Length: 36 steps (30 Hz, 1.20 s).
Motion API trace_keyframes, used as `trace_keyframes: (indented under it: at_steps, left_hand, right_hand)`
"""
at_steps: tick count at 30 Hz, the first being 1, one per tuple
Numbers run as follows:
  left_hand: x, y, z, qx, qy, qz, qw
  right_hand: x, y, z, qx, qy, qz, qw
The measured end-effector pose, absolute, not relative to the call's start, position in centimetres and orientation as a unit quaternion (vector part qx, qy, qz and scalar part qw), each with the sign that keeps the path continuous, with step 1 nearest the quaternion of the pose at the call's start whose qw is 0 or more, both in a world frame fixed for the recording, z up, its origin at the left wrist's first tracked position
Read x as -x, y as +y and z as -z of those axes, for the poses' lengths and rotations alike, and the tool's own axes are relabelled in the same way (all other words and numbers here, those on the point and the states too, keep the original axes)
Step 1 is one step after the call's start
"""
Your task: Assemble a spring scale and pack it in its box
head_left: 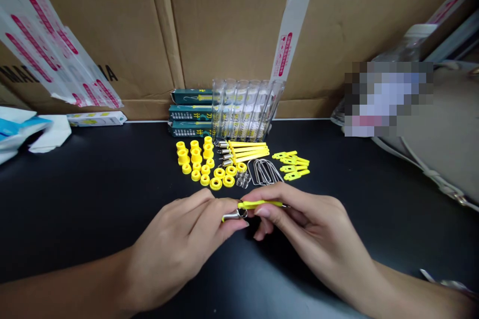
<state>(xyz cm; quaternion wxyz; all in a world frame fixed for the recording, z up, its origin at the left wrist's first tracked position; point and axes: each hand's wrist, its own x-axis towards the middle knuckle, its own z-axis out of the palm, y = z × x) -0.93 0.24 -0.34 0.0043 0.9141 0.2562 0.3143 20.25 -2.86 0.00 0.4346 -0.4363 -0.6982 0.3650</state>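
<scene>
In front of a row of clear tubes [243, 109], above a black counter [93, 184], the left hand [175, 239] is pinching a silver coil [231, 216], while the right hand [318, 224] is holding a slim yellow clip [260, 204] between thumb and fingertips. A skewed push could be bending the thin plastic; a slipping grip could be dropping the smooth, round coil. Before the glossy tubes, stubby collars [183, 158], hollow rings [216, 188], tapering rods [250, 152], fine springs [243, 179] and bent wire loops [266, 172] are lying close together; flat spare clips [295, 175] are resting to the tubes' front right.
</scene>
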Motion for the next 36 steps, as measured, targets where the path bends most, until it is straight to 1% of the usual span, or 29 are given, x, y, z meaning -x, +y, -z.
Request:
trace_keyframes:
  at_steps: [8, 15, 20, 24, 31, 36]
  left_hand:
    - [0.87, -0.01, 0.53, -0.915, 0.268, -0.296, -0.051]
    - [0.86, -0.02, 0.46, -0.928, 0.267, -0.260, 0.001]
    - [0.74, -0.05, 0.27, -0.933, 0.260, -0.248, -0.018]
    - [0.77, 0.09, 0.05, -0.931, 0.254, -0.261, -0.039]
    - [0.94, 0.16, 0.23, -0.933, 0.250, -0.254, -0.042]
    - [0.93, -0.04, 0.33, -0.931, 0.250, -0.260, -0.051]
  right_hand:
    - [-20.32, -2.86, 0.38, 0.425, -0.684, -0.417, 0.422]
    - [-20.02, -3.24, 0.48, 0.411, -0.684, -0.420, 0.432]
    - [-20.08, -3.09, 0.59, 0.409, -0.692, -0.425, 0.415]
    - [-20.15, -2.88, 0.73, 0.421, -0.692, -0.433, 0.395]
    - [-20.52, -2.75, 0.84, 0.395, -0.712, -0.455, 0.361]
    - [-20.47, -2.84, 0.75, 0.391, -0.734, -0.418, 0.365]
